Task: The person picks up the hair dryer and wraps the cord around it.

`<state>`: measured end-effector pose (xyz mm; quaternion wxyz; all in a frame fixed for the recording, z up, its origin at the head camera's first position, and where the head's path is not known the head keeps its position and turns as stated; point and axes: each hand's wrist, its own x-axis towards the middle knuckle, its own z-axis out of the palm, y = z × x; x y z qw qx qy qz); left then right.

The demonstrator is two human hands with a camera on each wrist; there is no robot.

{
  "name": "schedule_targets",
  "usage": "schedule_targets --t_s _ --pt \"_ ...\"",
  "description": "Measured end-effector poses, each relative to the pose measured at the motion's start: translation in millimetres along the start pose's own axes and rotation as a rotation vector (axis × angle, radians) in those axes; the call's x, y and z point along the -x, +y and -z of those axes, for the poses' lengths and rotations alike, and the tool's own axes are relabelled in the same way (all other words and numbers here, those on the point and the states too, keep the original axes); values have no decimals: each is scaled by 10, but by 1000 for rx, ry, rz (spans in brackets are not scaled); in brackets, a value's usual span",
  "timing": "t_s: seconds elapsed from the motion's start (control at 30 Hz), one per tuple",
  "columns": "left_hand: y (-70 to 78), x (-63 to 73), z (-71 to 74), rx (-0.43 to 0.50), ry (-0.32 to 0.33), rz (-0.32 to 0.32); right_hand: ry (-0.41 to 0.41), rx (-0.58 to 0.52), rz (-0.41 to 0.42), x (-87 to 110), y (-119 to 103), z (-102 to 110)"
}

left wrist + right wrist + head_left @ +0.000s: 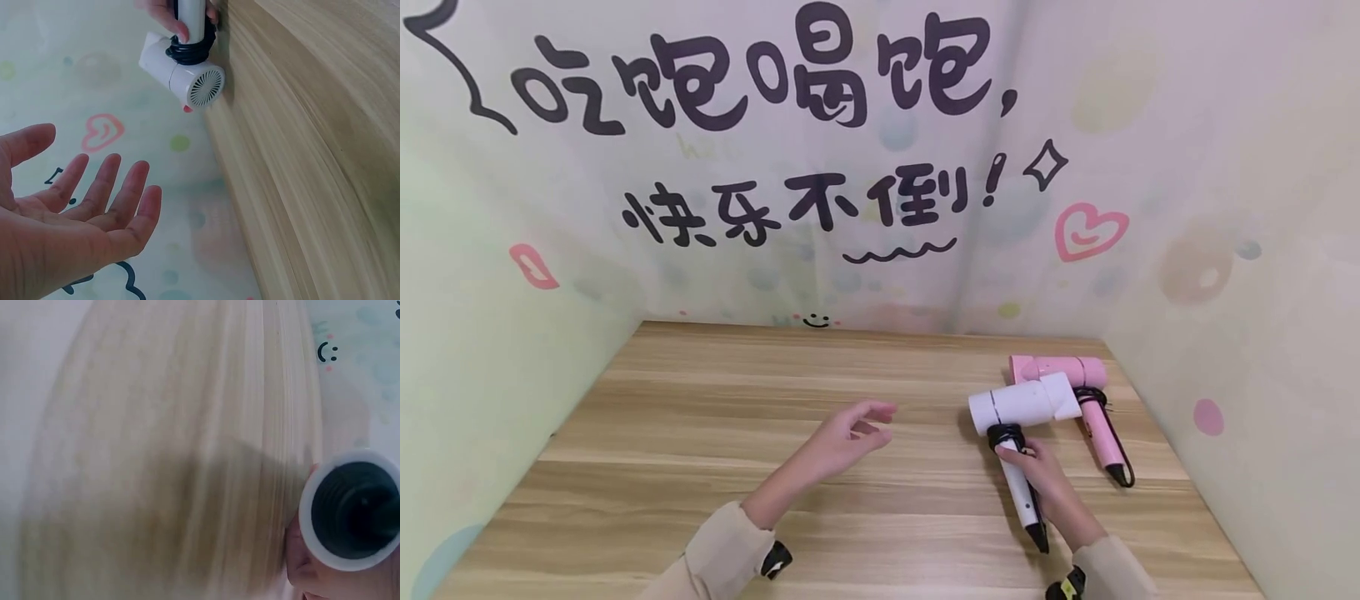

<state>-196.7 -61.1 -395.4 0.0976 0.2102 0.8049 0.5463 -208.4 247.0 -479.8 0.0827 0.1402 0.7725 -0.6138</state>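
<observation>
My right hand (pixel 1047 477) grips the handle of a white hair dryer (pixel 1018 406) just below its barrel. A black cord (pixel 1006 436) is wound around the top of that handle. In the left wrist view the dryer's round slotted vent (pixel 207 87) faces the camera. The right wrist view looks at a white-rimmed, dark round end (pixel 304 515) of the dryer's handle, with fingers partly hidden behind it. To the left, my left hand (pixel 847 437) is held over the table with loosely extended fingers and nothing in it; its palm shows in the left wrist view.
A pink hair dryer (pixel 1103 433) with a black cord lies at the back right, partly covered by the white one. The wood-grain table (pixel 715 400) meets printed fabric walls (pixel 820 283) at the back and both sides.
</observation>
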Motion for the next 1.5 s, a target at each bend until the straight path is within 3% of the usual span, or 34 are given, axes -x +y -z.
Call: schedule_targets --t_s 0.23,0.47,1.2,1.33,1.5 --pt "-19 26 -27 13 -23 15 22 395 102 -9 -57 54" --pt "-21 33 -41 5 -27 24 67 611 222 -32 -47 138" --pt "16 22 -56 17 -37 41 23 719 212 -87 -86 338" --pt "5 12 -41 -2 -31 46 -10 787 206 -72 -156 366" --pt "-23 -5 13 -79 12 43 5 975 213 19 -383 352"
